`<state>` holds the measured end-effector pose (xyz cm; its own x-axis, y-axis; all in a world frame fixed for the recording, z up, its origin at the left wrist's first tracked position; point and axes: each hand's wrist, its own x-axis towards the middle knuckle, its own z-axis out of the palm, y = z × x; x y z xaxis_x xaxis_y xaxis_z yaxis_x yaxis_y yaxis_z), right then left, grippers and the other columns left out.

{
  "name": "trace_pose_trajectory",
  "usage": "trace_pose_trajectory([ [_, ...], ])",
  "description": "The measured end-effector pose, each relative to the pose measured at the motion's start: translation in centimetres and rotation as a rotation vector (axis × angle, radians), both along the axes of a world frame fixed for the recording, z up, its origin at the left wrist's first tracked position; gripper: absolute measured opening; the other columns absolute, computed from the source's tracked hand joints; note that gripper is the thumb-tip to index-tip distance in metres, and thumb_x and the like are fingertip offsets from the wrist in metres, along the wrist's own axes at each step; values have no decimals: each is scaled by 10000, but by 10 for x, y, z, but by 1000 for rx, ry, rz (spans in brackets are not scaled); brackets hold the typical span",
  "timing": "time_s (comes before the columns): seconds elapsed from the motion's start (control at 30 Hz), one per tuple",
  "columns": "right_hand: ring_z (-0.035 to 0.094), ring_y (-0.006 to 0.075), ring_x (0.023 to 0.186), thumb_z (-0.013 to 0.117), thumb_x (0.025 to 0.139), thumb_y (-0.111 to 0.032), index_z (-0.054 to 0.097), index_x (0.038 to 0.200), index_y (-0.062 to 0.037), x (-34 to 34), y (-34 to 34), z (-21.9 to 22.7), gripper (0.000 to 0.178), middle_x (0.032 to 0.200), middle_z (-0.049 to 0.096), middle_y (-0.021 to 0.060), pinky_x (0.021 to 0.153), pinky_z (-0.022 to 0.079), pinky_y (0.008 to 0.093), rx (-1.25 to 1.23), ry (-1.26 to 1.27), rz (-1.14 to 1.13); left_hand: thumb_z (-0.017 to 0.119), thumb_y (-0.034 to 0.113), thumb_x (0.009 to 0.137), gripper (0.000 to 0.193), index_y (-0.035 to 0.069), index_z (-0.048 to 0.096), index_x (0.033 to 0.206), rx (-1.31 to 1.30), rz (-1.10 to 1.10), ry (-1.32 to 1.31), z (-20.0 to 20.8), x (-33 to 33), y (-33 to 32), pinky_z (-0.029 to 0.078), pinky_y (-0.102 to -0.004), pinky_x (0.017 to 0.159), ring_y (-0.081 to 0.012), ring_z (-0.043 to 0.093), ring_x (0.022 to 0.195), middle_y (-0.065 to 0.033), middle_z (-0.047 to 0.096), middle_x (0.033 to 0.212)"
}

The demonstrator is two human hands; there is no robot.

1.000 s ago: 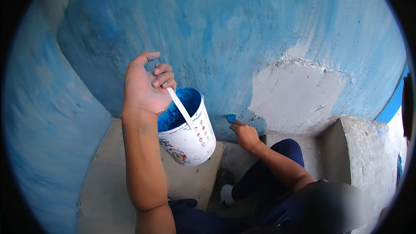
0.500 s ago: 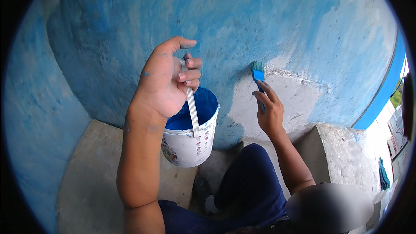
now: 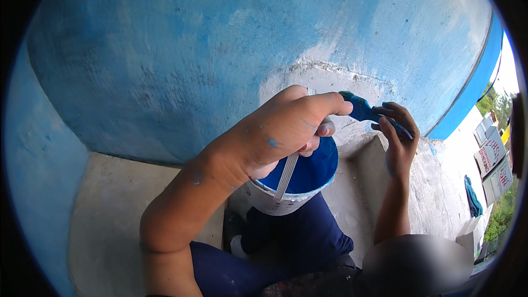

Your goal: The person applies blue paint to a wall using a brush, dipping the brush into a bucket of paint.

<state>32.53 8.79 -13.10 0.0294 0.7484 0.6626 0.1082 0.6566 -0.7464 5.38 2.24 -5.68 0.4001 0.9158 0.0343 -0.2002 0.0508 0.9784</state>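
Observation:
My left hand (image 3: 291, 124) is closed around the flat white strap handle (image 3: 287, 176) of a paint bucket (image 3: 286, 204). The bucket is white outside and holds deep blue paint (image 3: 313, 168); it hangs in front of my knee. My right hand (image 3: 397, 132) grips a blue paintbrush (image 3: 363, 110) by its handle, bristle end pointing left, off the wall. The bristles are close to my left index fingertip and partly behind it; whether they touch, I cannot tell. Behind both hands is a wall (image 3: 220, 49) streaked with blue, with a pale, bare patch (image 3: 313, 69).
A concrete ledge (image 3: 115, 214) lies at the left and a rough, whitish concrete block (image 3: 379, 159) at the right. Farther right are a bright blue wall edge (image 3: 467, 85), a dark teal cloth (image 3: 473, 197) and white boxes with red print (image 3: 489, 154).
My right hand has taken the brush off the wall and drawn it right and toward me. My left hand has carried the bucket to the right, its index finger now near the bristles.

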Motion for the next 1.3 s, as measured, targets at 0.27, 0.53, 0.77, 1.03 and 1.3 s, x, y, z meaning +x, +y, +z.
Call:
trace_pose_trajectory([
  [0.27,720,262,952,690,814,-32,618,1226,57,47,-47,0,428,1023,735,190,909,556,374,-126,-199,117,630,235,973,197,53,562,938,-163,-71,191,-52,62,18,346,-211,565,-53,406,626,6,526,800],
  [0.53,718,210,929,675,835,-14,660,1160,12,13,-35,-32,327,988,740,142,806,553,329,-272,-534,423,555,179,1019,167,58,552,904,-68,-235,386,-50,54,26,433,-231,547,-74,550,586,-3,544,752],
  [0.77,730,354,860,692,857,-54,694,1064,11,-13,-35,-57,217,965,729,208,759,579,388,-243,-548,314,557,227,1032,241,-5,604,984,75,-223,644,-54,41,37,497,-238,526,-105,641,606,-42,615,761],
  [1.03,740,342,869,704,872,-99,712,1026,3,-17,-33,-65,185,967,737,200,805,573,394,-270,-663,65,658,360,961,399,-37,638,988,288,78,1027,-92,22,70,518,-301,584,-159,637,620,-124,670,800],
  [1.3,750,284,851,717,873,-113,728,1025,1,3,-29,-75,190,945,749,165,816,571,360,-304,-550,-27,699,264,935,335,-26,578,1051,165,-55,898,-95,30,76,505,-294,560,-145,626,603,-116,650,795],
])
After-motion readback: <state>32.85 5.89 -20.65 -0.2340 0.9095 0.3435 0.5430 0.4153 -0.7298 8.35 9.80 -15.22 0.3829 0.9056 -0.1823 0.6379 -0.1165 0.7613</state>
